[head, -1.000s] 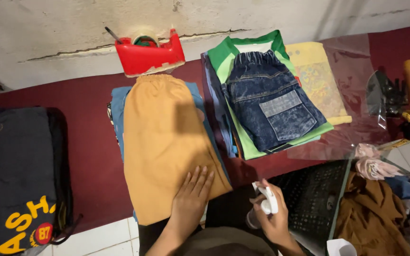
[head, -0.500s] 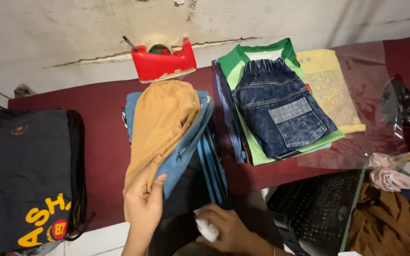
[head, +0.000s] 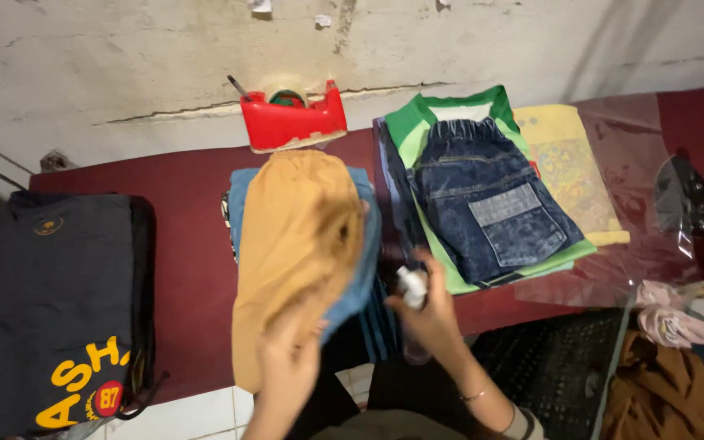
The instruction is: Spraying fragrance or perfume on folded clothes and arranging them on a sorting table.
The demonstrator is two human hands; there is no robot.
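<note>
My left hand (head: 287,358) grips the near edge of the mustard-brown garment (head: 295,236) and the blue garment (head: 360,269) under it, lifting their right side off a pile. Beneath them a dark garment with blue stripes (head: 380,322) shows. Just right of the lifted clothes, my right hand (head: 429,314) holds a small white spray bottle (head: 411,287) up. The pile lies on a dark red cloth-covered surface (head: 181,244).
A red tape dispenser (head: 293,121) stands by the wall. Folded denim shorts (head: 490,208) lie on a green shirt (head: 417,134), a yellow patterned cloth (head: 568,163) in clear plastic beside them. A dark printed shirt (head: 42,301) lies left, a black crate (head: 547,367) and loose clothes right.
My right hand has come up from near my lap with the white bottle to the pile's right side. My left hand keeps the brown and blue garments lifted. The camera shifted slightly.
</note>
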